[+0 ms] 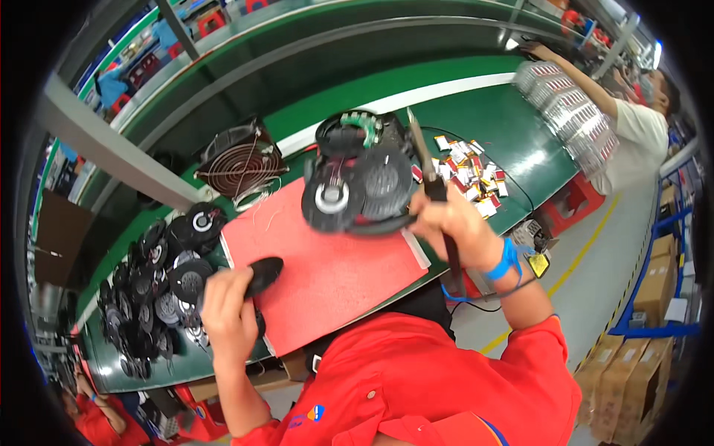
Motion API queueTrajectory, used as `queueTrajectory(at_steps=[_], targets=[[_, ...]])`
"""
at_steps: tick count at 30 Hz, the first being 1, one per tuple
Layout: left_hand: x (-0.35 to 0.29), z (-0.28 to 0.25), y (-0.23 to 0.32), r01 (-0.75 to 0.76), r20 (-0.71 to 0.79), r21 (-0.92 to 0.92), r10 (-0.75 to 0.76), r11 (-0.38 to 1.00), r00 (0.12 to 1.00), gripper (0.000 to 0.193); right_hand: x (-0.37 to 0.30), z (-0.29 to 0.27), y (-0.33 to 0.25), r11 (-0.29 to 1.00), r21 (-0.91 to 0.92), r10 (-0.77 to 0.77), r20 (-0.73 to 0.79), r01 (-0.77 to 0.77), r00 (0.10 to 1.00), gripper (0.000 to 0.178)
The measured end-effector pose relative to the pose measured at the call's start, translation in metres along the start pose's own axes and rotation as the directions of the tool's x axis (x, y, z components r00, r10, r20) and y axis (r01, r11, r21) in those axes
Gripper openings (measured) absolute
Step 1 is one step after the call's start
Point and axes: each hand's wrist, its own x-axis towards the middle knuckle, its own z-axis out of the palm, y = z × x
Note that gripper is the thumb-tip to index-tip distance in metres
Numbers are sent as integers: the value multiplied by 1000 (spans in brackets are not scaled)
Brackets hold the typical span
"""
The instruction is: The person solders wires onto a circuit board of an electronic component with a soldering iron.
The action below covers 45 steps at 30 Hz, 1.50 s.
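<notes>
We've got a black disc (268, 273) rim-pinched in our left hand (227, 312), over the red mat (320, 297)'s left edge; slack fingers could drop it. Our right hand (457, 227) grips a pointed tool (425, 152) beside the mat's right edge (can't tell if it's got the blurry housings (383, 182) too); a careless swing could nick the battery packs (468, 175) beyond. Disc's long axis slants away rightward; tool's points away, leaning left.

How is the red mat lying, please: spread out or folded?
Spread out: the red mat lies flat on the green table, no fold showing, though black round parts hide some of it.
</notes>
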Motion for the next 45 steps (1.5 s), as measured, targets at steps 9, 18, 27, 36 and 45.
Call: queueTrajectory(at_steps=[9, 18, 27, 36, 45], targets=[[-27, 14, 8, 142, 157, -32, -136, 989, 978, 43, 124, 12, 135, 968, -251, -64, -318, -19, 946, 35], [-47, 39, 1, 114, 101, 37, -117, 993, 988, 66, 121, 51, 125, 992, 39, 126, -68, -123, 990, 43], [-44, 55, -3, 35, -91, -27, -37, 999, 995, 61, 70, 47, 3, 986, 22, 160, 170, -166, 972, 23], [-59, 6, -19, -13, -396, -80, -20, 997, 918, 33, 90, 97, -31, 985, 170, -52, 59, 41, 997, 19], [-135, -122, -155, 806, -780, 391, -305, 445, 547, 44, 85, 120, -41, 927, 192, -370, 332, 321, 868, 29]])
